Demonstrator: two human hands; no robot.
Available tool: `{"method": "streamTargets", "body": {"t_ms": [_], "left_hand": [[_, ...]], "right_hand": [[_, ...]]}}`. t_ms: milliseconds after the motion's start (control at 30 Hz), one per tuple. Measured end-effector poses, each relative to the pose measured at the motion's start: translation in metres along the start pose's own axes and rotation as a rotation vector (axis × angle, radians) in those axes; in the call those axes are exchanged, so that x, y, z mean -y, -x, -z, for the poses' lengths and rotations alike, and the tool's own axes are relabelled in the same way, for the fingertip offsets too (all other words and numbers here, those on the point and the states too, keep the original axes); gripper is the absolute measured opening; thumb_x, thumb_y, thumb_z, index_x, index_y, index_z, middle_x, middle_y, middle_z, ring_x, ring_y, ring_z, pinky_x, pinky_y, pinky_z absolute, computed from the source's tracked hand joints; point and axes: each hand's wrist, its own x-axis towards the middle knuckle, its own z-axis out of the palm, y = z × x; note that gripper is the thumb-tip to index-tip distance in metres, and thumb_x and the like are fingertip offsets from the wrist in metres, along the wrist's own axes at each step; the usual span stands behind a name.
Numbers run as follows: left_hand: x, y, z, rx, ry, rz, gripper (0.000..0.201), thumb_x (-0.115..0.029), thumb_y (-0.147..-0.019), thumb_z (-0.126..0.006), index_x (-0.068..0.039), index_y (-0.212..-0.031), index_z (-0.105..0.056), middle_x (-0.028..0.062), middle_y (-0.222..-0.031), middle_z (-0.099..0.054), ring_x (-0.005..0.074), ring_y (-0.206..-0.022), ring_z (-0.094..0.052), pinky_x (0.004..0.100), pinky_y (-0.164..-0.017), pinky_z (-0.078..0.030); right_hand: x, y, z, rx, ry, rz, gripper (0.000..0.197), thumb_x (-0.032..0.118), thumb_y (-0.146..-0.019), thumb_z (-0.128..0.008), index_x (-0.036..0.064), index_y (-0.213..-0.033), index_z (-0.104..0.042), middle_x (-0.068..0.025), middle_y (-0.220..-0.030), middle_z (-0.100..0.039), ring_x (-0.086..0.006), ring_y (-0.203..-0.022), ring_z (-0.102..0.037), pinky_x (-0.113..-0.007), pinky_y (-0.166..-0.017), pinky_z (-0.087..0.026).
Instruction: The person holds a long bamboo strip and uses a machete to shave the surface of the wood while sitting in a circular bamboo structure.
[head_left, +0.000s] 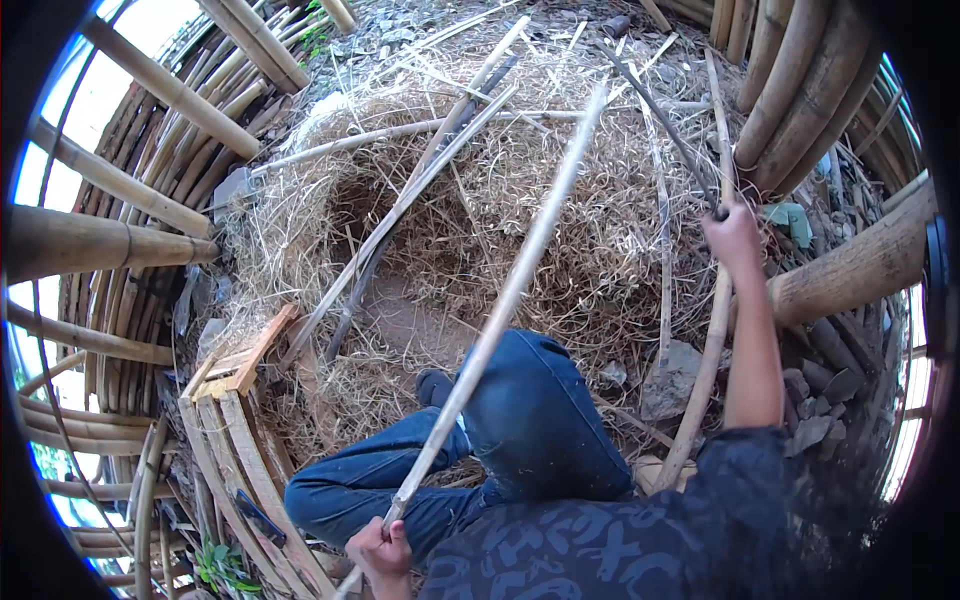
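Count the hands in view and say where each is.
2: the left hand near the bottom, holding a pale strip; the right hand at right, gripping a dark slender tool.

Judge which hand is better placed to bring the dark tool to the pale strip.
Probably the right hand: it grips the dark tool out to the right, while the left hand is occupied, holding the pale strip.

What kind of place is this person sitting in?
Probably a bamboo workshop, perhaps under an open shelter: thick bamboo poles surround the person, curly shavings cover much of the ground, and the left hand holds a long strip.
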Motion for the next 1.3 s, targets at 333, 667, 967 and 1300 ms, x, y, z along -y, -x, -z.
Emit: {"method": "streamTargets", "body": {"t_ms": [333, 667, 967, 1300], "left_hand": [[-0.029, 0.021, 0.015, 0.135, 0.074, -0.025, 0.068, -0.058, -0.09, -0.05, -0.002, -0.055, -0.037, 0.0166, -0.049, -0.035, 0.0366, -0.044, -0.042, 0.042, -0.044, -0.029], [-0.046, 0.024, 0.028, 0.116, 0.037, -0.029, 0.063, -0.054, -0.09, -0.051, -0.002, -0.056, -0.04, 0.0186, -0.05, -0.038, 0.0392, -0.047, -0.044, 0.0428, -0.046, -0.031], [-0.012, 0.019, 0.027, 0.484, 0.014, 0.009, 0.035, -0.037, -0.098, -0.044, -0.007, -0.103, -0.061, 0.0216, -0.076, -0.058, 0.0383, -0.069, -0.057, 0.0472, -0.062, -0.044], [-0.014, 0.012, 0.042, 0.31, -0.05, -0.101, 0.037, -0.032, -0.094, -0.051, -0.005, -0.069, -0.053, 0.0182, -0.06, -0.054, 0.0379, -0.057, -0.056, 0.0448, -0.052, -0.043]], "right_hand": [[0.044, 0.137, -0.009, 0.229, -0.809, 0.104, 0.015, 0.009, -0.079, -0.062, 0.0019, -0.067, -0.06, 0.0015, -0.052, -0.052, -0.005, -0.045, -0.046, -0.025, -0.042, -0.03], [0.094, 0.169, 0.008, 0.381, -0.217, 0.614, 0.025, 0.029, -0.065, -0.071, 0.0075, -0.077, -0.067, -0.0145, -0.065, -0.065, -0.0322, -0.065, -0.066, -0.042, -0.063, -0.052], [0.108, 0.164, 0.01, 0.379, -0.07, 0.63, 0.025, 0.028, -0.063, -0.072, 0.0067, -0.074, -0.065, -0.0148, -0.067, -0.065, -0.0318, -0.066, -0.066, -0.041, -0.064, -0.052], [0.104, 0.091, 0.033, 0.208, 0.284, 0.287, 0.019, 0.022, -0.075, -0.07, 0.0038, -0.077, -0.066, -0.0173, -0.071, -0.066, -0.0305, -0.073, -0.068, -0.042, -0.071, -0.054]]}}
